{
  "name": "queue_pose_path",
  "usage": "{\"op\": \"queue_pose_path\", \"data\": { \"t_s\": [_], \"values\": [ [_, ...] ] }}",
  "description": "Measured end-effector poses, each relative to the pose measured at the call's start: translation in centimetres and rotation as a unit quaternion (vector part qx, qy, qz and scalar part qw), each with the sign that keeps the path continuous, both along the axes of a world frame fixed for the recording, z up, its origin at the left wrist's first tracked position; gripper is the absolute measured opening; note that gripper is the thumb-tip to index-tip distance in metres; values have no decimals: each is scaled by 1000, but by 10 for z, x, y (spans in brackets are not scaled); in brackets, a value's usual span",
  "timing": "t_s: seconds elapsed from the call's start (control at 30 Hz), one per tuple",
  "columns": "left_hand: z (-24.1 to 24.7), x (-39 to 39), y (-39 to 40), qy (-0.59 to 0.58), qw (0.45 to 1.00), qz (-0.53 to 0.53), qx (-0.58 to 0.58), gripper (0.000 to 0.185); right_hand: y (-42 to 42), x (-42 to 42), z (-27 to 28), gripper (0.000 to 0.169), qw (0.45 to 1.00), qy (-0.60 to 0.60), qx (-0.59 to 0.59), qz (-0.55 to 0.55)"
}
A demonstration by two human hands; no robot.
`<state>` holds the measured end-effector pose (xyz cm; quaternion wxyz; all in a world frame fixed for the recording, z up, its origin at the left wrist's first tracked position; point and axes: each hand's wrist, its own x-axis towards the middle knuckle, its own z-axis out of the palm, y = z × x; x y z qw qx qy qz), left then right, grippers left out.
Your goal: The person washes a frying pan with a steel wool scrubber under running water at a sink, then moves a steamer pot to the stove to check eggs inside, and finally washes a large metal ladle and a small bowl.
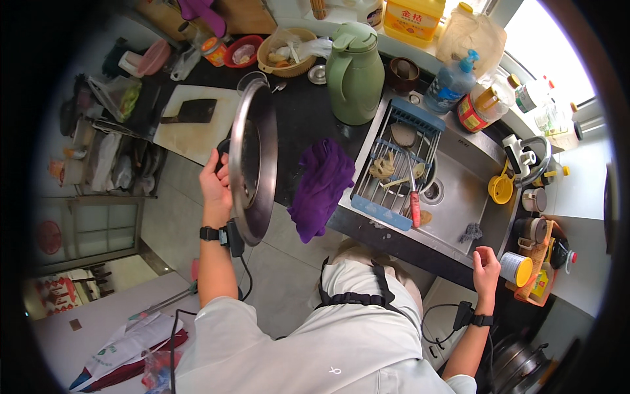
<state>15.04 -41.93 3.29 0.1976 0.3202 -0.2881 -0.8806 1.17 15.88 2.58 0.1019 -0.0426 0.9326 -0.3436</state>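
Note:
My left hand (216, 180) grips the dark knob of a round metal pot lid (256, 162), which stands on edge in the air, seen nearly side-on. To its right a crumpled purple cloth (322, 189) lies on the black counter and hangs over the front edge. Beyond the lid, a cleaver (195, 111) rests on a white cutting board (172, 133). My right hand (485, 268) holds nothing, its fingers loosely curled near the front right corner of the steel sink (455, 187). A grey scrubber (471, 232) lies in the sink close by.
A drying rack (381, 214) across the sink's left side holds a ladle with a red handle (415, 209). A green thermos jug (355, 74) stands behind the cloth. Bottles, including a blue pump bottle (449, 86), line the sink's back. A yellow-lidded can (516, 269) stands beside my right hand.

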Motion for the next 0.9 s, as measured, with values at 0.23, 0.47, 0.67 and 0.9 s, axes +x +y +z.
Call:
{"op": "queue_pose_path", "data": {
  "t_s": [0.23, 0.47, 0.67, 0.9],
  "values": [
    [15, -7, 15, -10, 1000, -17, 22, 33, 4, 8, -7, 12, 1000, 2, -5, -3],
    [2, -13, 11, -27, 990, -89, -106, 31, 1, 13, 0, 13, 1000, 9, 2, -16],
    [-3, -25, 4, -59, 969, -112, -213, 28, 3, 25, -4, 14, 999, 14, 8, -40],
    [-11, -55, 11, -154, 899, -151, -381, 26, 19, 41, -8, 14, 996, 42, 19, -72]
  ]
}}
